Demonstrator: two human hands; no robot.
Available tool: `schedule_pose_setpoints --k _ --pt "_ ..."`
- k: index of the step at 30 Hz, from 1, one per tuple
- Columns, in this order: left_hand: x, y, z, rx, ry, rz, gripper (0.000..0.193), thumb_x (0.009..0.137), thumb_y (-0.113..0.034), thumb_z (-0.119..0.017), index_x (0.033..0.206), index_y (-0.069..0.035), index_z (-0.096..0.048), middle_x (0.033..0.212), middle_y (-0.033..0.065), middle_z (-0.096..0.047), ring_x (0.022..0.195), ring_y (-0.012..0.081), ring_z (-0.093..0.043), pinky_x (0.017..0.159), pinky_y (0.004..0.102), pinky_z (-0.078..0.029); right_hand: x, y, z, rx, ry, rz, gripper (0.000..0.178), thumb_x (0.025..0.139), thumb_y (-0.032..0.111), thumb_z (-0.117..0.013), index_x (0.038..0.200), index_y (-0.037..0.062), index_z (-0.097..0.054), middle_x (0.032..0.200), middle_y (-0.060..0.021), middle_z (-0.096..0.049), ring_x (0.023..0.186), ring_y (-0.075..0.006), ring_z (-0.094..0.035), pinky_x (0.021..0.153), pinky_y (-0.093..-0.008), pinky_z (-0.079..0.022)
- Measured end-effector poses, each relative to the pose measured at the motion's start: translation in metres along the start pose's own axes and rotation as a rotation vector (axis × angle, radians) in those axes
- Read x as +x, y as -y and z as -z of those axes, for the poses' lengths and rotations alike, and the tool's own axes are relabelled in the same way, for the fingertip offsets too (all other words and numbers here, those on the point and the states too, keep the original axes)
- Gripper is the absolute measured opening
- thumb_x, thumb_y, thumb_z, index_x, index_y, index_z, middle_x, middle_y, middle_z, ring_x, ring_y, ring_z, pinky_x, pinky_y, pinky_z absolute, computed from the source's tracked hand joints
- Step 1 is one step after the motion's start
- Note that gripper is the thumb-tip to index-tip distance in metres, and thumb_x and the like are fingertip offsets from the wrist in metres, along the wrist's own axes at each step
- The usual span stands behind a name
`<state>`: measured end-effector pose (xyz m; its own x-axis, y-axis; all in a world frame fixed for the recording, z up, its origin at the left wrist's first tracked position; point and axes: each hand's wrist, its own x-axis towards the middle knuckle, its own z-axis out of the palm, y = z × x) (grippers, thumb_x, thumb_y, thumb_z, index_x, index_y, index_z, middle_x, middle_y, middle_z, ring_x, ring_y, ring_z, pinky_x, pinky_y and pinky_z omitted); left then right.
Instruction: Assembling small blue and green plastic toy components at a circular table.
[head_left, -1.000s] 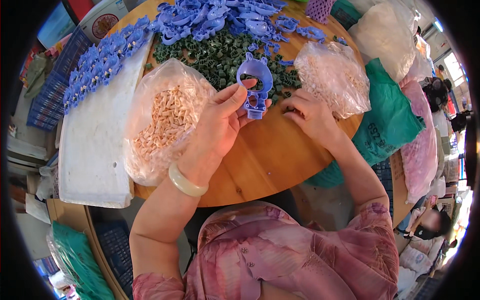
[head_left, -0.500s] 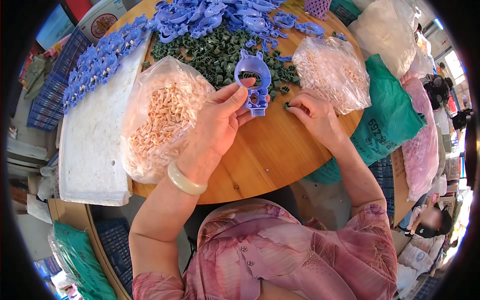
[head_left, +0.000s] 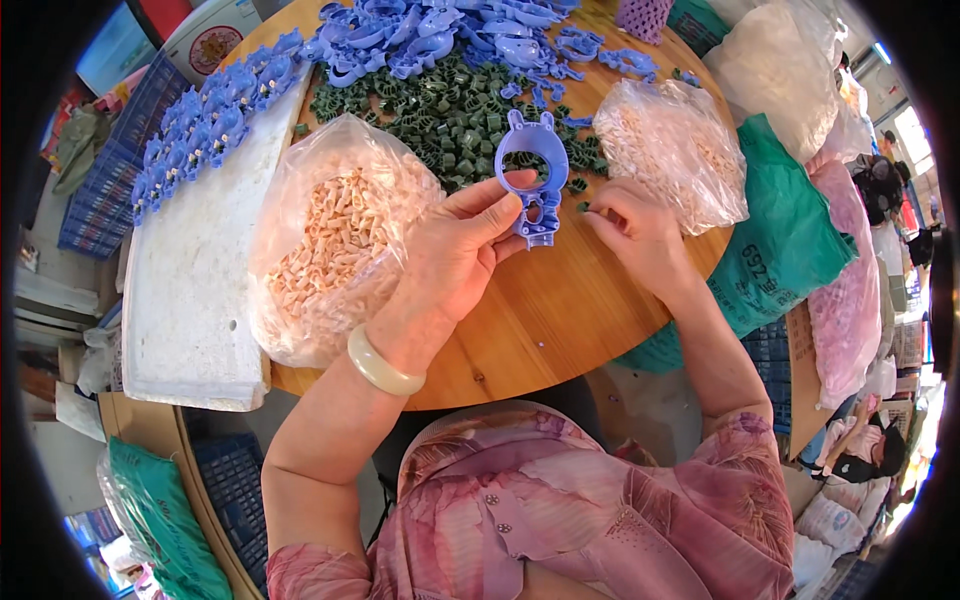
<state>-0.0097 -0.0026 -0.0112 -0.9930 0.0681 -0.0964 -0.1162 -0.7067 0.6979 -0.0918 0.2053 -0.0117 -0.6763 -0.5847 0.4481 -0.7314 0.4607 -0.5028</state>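
My left hand (head_left: 462, 245) is closed on a blue plastic shell part (head_left: 558, 162), held up over the round table. The part has a large round opening, two small ears on top and a smaller holed section below. Just to its right, my right hand (head_left: 643, 235) has its fingertips pinched on a tiny dark green plastic piece (head_left: 583, 206), mostly hidden. Behind both hands spreads a heap of dark green plastic pieces (head_left: 455, 120). A pile of similar blue parts (head_left: 410, 35) lies beyond it.
Clear bags of small cream-coloured pieces stand on the table (head_left: 500, 345): one bag (head_left: 335, 240) by my left forearm, another (head_left: 680, 150) beyond my right hand. A white board (head_left: 200, 310) at left carries rows of blue parts (head_left: 205, 120). A green sack (head_left: 780, 240) sits at right.
My left hand has moved a little right and nearer to me with the blue part, closing some of the gap to my right hand. My right hand keeps its pinch.
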Motion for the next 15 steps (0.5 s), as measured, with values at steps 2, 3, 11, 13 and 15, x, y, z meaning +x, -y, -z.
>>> schedule_pose_setpoints --k 2,3,11,13,15 --pt "0.000 -0.001 -0.003 -0.001 -0.010 0.001 0.025 0.089 -0.008 -0.055 0.113 -0.003 -0.059 0.101 0.0076 -0.064 0.090 0.0141 -0.062 0.079 0.0289 -0.050 0.001 0.009 0.007 0.089 -0.044 -0.004 0.010 0.074 0.004 -0.067 0.081 0.0026 -0.059 0.082 -0.0080 -0.057 0.069 -0.0214 -0.058 0.059 -0.0306 -0.047" --pt "0.000 -0.001 -0.004 -0.020 0.003 0.006 0.026 0.088 -0.007 -0.055 0.114 -0.002 -0.057 0.103 0.0081 -0.064 0.090 0.0148 -0.062 0.080 0.0296 -0.050 0.002 0.021 0.011 0.170 -0.115 0.017 0.011 0.073 0.002 -0.068 0.081 0.0022 -0.060 0.083 -0.0079 -0.057 0.069 -0.0200 -0.058 0.059 -0.0294 -0.047" --pt "0.000 0.004 -0.002 -0.100 0.078 -0.037 0.034 0.086 0.000 -0.055 0.119 0.000 -0.053 0.107 0.0089 -0.061 0.095 0.0177 -0.060 0.085 0.0320 -0.050 0.013 0.059 -0.001 -0.009 -0.194 0.362 0.017 0.067 0.003 -0.072 0.079 0.0044 -0.060 0.083 -0.0068 -0.055 0.072 -0.0250 -0.057 0.060 -0.0332 -0.048" --pt "0.001 0.004 -0.001 -0.098 0.097 -0.049 0.035 0.085 0.001 -0.056 0.119 0.000 -0.052 0.107 0.0088 -0.060 0.098 0.0174 -0.059 0.087 0.0323 -0.050 0.013 0.061 -0.002 -0.056 -0.206 0.339 0.017 0.067 0.002 -0.071 0.079 0.0043 -0.059 0.082 -0.0066 -0.053 0.071 -0.0246 -0.056 0.059 -0.0338 -0.047" --pt "0.000 0.004 -0.001 -0.099 0.096 -0.051 0.036 0.084 0.002 -0.057 0.119 0.000 -0.053 0.107 0.0087 -0.060 0.098 0.0172 -0.058 0.087 0.0320 -0.049 0.013 0.063 0.000 -0.075 -0.190 0.350 0.017 0.067 0.002 -0.070 0.079 0.0046 -0.059 0.081 -0.0065 -0.053 0.071 -0.0246 -0.056 0.058 -0.0341 -0.047"
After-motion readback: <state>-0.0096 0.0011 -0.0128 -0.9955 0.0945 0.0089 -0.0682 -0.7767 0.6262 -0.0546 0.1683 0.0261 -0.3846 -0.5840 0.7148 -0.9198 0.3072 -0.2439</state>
